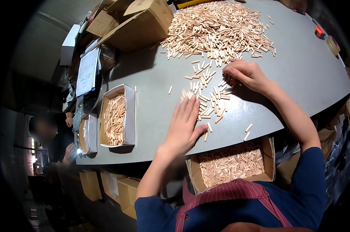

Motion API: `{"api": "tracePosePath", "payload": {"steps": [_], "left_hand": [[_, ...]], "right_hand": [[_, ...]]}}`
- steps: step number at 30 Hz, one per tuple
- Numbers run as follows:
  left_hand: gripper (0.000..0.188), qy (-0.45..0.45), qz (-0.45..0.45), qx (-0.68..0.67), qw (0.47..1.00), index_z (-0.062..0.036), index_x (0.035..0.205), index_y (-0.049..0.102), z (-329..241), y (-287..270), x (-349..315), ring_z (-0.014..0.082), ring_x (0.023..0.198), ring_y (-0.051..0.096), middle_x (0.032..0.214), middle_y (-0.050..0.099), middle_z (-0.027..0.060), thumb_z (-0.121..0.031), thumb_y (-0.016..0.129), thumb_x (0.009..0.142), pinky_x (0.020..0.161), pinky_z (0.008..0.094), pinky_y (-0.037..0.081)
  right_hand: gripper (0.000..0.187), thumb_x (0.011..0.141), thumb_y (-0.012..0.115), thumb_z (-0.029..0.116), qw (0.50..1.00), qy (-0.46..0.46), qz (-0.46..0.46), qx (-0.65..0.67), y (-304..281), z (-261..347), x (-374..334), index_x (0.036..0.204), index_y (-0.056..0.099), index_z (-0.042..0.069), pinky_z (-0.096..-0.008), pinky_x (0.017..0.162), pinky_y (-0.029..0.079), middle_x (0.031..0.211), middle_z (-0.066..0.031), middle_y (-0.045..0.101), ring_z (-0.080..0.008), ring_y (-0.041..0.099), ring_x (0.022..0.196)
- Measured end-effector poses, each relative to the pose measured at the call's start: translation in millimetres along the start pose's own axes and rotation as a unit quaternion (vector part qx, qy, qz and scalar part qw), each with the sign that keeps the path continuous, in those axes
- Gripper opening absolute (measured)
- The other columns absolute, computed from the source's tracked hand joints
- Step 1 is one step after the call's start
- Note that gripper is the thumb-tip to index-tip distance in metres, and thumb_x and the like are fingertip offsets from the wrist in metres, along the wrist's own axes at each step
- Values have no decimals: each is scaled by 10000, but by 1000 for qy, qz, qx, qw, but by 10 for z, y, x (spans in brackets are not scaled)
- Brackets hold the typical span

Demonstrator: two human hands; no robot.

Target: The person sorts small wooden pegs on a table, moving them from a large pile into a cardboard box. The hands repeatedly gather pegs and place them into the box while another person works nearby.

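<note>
Short wooden dowels lie scattered in a loose strip down the middle of the grey table. My left hand rests nearly flat with fingers stretched out, its fingertips touching dowels on the left side of the strip. On the other side, my right hand is bent over the strip with its fingers curled down. Its fingertips are partly hidden, so whether dowels sit in them does not show. Beyond both hands spreads a big heap of dowels. At the near table edge, an open cardboard box holds many dowels.
A white-sided box of dowels stands at the left, beside another small box. Large cardboard boxes and a clipboard with papers are at the back left. Tape rolls lie far right. Another person is at the left.
</note>
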State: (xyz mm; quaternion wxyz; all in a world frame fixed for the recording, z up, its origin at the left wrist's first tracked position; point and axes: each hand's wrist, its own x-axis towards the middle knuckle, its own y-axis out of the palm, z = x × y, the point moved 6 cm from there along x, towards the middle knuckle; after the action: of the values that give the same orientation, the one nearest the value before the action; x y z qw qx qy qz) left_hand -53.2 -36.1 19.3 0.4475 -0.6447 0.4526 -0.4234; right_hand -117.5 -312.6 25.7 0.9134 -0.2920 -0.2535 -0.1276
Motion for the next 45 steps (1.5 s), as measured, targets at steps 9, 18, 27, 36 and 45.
{"api": "tracePosePath", "payload": {"steps": [9, 18, 27, 36, 45], "left_hand": [[1032, -7, 16, 38, 999, 70, 1633, 291, -286, 29, -300, 506, 1550, 290, 1682, 292, 315, -621, 652, 957, 1283, 593, 211], [790, 47, -84, -141, 985, 73, 1574, 423, -400, -84, -215, 513, 1534, 343, 1638, 382, 317, -346, 734, 982, 1253, 592, 305], [706, 167, -58, -123, 977, 31, 1577, 440, -1512, 356, 131, 493, 1554, 329, 1635, 406, 290, -264, 696, 989, 1287, 583, 248], [531, 258, -12, -264, 929, 32, 1437, 598, -1382, 398, -285, 431, 1475, 485, 1548, 540, 255, -158, 691, 949, 1253, 534, 371], [473, -90, -197, -199, 956, 88, 1433, 583, -275, -202, -522, 513, 1425, 514, 1475, 586, 304, -7, 635, 972, 1179, 507, 423]], "right_hand": [[269, 1083, 648, 222, 995, -4, -92, -43, -188, 3, 20, 1137, 754, -19, -326, 780, 560, 963, -124, 759, -205, 728, 862], [259, 1076, 649, 213, 991, 0, -104, -87, -228, -59, 15, 1166, 751, -7, -326, 834, 578, 1072, -136, 781, -224, 752, 938], [269, 1091, 627, 210, 990, 5, -57, -131, -184, -104, -3, 1227, 738, 6, -336, 902, 570, 1153, -125, 777, -229, 747, 1015], [263, 1080, 643, 228, 992, 2, -52, -111, -131, 6, 46, 1169, 747, 4, -332, 857, 575, 1069, -121, 776, -233, 750, 960], [244, 1084, 632, 206, 986, -45, -76, -145, -177, 42, 9, 1176, 732, 2, -328, 837, 576, 1047, -120, 760, -224, 743, 930]]}}
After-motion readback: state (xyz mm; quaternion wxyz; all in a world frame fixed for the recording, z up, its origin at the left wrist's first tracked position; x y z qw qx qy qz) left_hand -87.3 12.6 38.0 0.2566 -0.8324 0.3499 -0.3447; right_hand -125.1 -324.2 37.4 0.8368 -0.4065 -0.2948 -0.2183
